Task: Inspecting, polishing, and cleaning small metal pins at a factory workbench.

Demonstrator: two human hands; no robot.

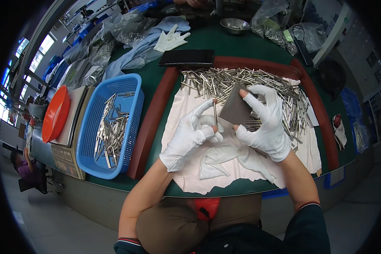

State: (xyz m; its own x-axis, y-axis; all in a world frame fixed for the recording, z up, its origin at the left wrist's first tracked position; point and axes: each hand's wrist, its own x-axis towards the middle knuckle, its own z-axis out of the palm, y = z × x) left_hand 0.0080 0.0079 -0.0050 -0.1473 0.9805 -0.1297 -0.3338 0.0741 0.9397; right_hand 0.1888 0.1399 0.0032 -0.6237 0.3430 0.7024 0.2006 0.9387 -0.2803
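Observation:
Both my hands wear white gloves. My left hand point(192, 135) pinches a thin metal rod point(215, 113) upright between thumb and fingers. My right hand point(264, 120) grips a grey square abrasive pad point(236, 109) by its edges, right beside the rod. They hover over a white cloth point(186, 167) on a green work table point(154, 146). Behind the hands lies a heap of several metal rods point(224, 82).
A blue plastic basket point(93, 127) with several rods stands at the left, beside an orange bowl point(55, 114). A brown frame point(150, 122) borders the cloth. A black phone point(186, 57), a spare white glove point(170, 40), plastic bags and a steel bowl point(234, 26) lie at the back.

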